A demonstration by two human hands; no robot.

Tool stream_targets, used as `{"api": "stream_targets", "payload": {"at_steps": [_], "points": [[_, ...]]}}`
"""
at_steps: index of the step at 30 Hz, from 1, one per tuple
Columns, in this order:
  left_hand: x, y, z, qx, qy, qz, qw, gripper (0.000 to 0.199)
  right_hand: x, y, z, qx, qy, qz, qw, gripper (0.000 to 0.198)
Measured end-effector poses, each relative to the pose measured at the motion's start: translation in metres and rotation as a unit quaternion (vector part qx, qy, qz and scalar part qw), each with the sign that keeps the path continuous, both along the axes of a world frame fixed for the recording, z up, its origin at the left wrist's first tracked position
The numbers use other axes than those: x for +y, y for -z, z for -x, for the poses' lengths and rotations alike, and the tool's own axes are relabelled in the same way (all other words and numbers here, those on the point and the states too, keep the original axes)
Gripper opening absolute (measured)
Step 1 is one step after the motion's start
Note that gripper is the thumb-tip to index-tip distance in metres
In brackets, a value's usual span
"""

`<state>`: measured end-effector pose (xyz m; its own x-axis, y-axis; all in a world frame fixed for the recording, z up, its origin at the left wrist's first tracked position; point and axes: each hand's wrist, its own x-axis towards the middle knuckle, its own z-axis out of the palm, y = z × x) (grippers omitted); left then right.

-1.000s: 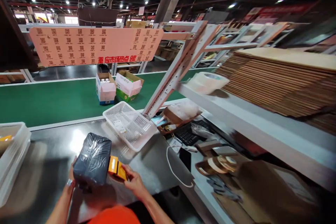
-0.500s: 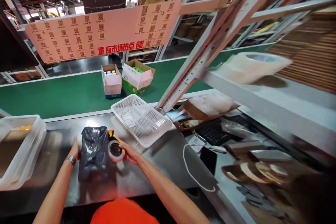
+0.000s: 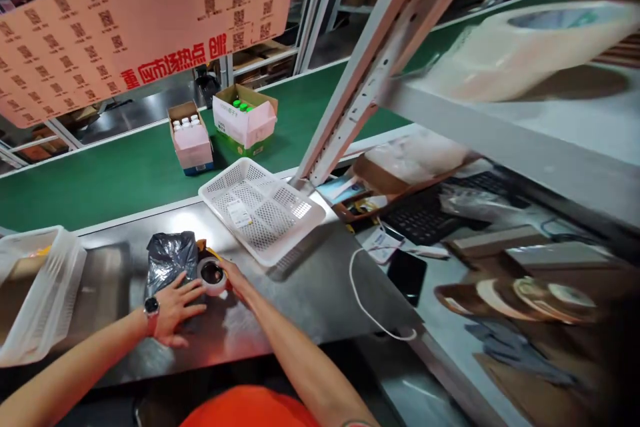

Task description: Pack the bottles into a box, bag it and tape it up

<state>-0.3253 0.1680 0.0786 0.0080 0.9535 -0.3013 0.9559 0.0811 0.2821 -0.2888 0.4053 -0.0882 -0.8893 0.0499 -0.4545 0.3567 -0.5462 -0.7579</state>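
Observation:
A black plastic parcel (image 3: 167,257) lies on the metal table in front of me. My left hand (image 3: 177,310), with a watch on its wrist, rests flat over the parcel's near part, fingers spread. Just to the right, my right hand (image 3: 235,280) is wrapped around a tape dispenser (image 3: 213,275) with a yellow-orange handle and a roll of clear tape. The dispenser stands against the parcel's right side.
A white perforated basket (image 3: 265,213) holding a label sits behind. At left stands a translucent bin (image 3: 43,293). Two open bottle boxes (image 3: 193,147) (image 3: 245,123) stand on the green conveyor (image 3: 100,177). A slanted metal post (image 3: 350,113) and a phone (image 3: 407,277) are at right.
My left hand has moved from beside the parcel's left edge onto its near part. The right hand still holds the tape dispenser beside the parcel. The camera view has tilted down.

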Motion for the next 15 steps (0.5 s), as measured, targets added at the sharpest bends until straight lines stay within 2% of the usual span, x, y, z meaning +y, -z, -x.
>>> {"api": "stream_targets", "payload": {"at_steps": [3,6,9,10,12,15], "points": [[-0.002,0.002,-0.004,0.015,-0.053,-0.001,0.998,0.072,0.002,0.001,-0.001,0.035,-0.006,0.014,0.999,0.053],[-0.006,0.001,-0.014,0.019,-0.100,-0.006,0.995,0.066,0.017,0.001,-0.009,0.067,-0.034,0.019,0.997,0.060],[0.010,0.002,-0.024,0.067,-0.218,-0.008,0.974,0.061,0.047,0.003,-0.037,0.090,-0.094,0.013,0.991,0.061],[0.020,0.003,-0.026,0.098,-0.278,-0.010,0.956,0.059,0.058,0.004,-0.051,0.093,-0.120,0.009,0.988,0.059],[0.045,0.005,-0.025,0.162,-0.406,-0.012,0.899,0.054,0.075,0.008,-0.085,0.091,-0.164,0.000,0.982,0.057],[0.080,0.009,-0.017,0.221,-0.580,-0.003,0.784,0.048,0.075,0.012,-0.137,0.093,-0.192,-0.014,0.977,0.057]]}}
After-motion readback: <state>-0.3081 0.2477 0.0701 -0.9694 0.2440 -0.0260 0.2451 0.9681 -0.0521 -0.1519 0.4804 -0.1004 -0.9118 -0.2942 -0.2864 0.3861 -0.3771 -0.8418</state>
